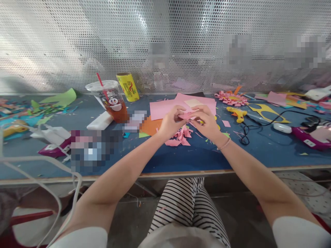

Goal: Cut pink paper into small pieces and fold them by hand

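My left hand point(172, 120) and my right hand point(205, 120) meet over the blue table, fingers pinched on one small piece of pink paper point(186, 116) between them. Below the hands lies a heap of cut pink paper strips point(181, 137). Behind them are large pink paper sheets point(160, 108), with a small cream piece of paper point(193, 102) on top. An orange sheet point(149, 126) lies left of my left hand. To the right of my right hand sits a fringed pink paper flower point(231, 99). My fingers partly cover the held piece, so its folds are hard to see.
A clear cup of reddish drink point(117, 112) with a straw stands at left, near a yellow can-shaped container point(128, 88). A yellow glue gun point(236, 113) with a black cord lies at right. Purple power strips point(310, 138) sit at both sides. A perforated metal panel point(181, 41) closes the back.
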`<action>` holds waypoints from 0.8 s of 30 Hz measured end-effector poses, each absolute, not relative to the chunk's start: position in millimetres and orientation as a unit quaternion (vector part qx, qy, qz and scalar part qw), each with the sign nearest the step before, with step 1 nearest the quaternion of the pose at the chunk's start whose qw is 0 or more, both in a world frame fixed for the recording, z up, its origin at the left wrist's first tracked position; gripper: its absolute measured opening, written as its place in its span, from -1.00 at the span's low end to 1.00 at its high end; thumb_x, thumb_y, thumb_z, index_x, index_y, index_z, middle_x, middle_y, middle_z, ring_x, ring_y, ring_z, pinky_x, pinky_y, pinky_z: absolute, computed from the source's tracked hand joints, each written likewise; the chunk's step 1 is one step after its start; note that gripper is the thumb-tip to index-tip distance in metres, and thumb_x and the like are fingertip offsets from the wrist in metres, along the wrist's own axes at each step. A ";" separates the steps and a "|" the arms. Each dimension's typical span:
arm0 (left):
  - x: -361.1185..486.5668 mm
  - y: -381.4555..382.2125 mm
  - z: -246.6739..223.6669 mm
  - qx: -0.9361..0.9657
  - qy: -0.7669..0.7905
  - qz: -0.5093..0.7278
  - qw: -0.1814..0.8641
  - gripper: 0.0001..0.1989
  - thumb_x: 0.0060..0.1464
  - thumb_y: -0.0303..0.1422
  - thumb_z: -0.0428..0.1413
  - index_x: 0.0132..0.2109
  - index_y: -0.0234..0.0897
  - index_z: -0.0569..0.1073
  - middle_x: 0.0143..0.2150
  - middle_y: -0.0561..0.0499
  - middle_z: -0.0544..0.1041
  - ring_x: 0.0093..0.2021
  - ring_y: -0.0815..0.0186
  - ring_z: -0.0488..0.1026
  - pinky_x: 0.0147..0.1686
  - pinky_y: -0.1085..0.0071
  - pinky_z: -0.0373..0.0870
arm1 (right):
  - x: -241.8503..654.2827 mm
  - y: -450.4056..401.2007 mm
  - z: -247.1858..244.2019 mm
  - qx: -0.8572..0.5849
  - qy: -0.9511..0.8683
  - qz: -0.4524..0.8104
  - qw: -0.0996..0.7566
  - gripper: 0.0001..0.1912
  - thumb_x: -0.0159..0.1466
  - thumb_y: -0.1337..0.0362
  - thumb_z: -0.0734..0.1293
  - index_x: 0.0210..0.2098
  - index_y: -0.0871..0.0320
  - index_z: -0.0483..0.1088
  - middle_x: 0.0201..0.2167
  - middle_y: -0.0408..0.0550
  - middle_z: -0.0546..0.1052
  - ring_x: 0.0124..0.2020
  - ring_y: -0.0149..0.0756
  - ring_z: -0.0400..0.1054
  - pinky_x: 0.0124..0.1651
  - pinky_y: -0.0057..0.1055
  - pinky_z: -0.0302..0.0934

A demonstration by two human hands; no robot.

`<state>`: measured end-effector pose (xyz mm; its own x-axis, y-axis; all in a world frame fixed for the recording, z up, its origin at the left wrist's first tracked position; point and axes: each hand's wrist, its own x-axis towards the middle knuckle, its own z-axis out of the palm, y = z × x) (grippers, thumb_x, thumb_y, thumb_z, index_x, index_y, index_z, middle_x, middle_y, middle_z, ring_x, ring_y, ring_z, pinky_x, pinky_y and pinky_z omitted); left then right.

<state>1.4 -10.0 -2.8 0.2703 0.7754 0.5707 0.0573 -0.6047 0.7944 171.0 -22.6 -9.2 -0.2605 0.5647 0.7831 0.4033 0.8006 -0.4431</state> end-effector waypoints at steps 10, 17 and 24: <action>4.9 -15.6 -2.4 0.702 0.259 0.548 0.375 -0.83 -0.11 -0.37 0.16 -0.32 -0.30 0.35 -0.33 0.02 0.45 -0.29 0.42 0.42 -0.20 0.40 0.36 | 162.6 -27.4 -5.8 -0.364 -0.709 0.112 0.593 -0.97 0.11 0.28 0.33 -0.41 0.03 0.42 -0.27 -0.10 0.41 -0.16 -0.28 0.31 -0.12 -0.21 0.27; 5.0 -13.7 -5.5 0.698 0.292 0.542 0.366 -0.85 -0.07 -0.32 0.12 -0.33 -0.30 0.41 -0.39 0.03 0.46 -0.40 0.42 0.41 -0.35 0.44 0.37 | 159.5 -23.3 -12.7 -0.342 -0.694 0.131 0.620 -0.95 0.09 0.35 0.34 -0.46 0.07 0.42 -0.31 -0.11 0.40 -0.19 -0.34 0.31 -0.11 -0.27 0.25; 3.6 -12.1 -3.7 0.753 0.304 0.505 0.292 -0.94 -0.03 -0.41 0.05 -0.36 -0.28 0.40 -0.41 0.04 0.44 -0.39 0.42 0.39 -0.31 0.44 0.32 | 160.7 -25.6 -10.5 -0.356 -0.705 0.122 0.601 -0.93 0.10 0.36 0.34 -0.47 0.05 0.42 -0.30 -0.11 0.42 -0.18 -0.31 0.31 -0.07 -0.20 0.24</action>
<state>3.6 -12.1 -3.7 0.3049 0.7533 0.5827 0.1628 -0.6441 0.7474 160.7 -25.6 -10.5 -0.0240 0.6488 0.7606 0.3560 0.7165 -0.5999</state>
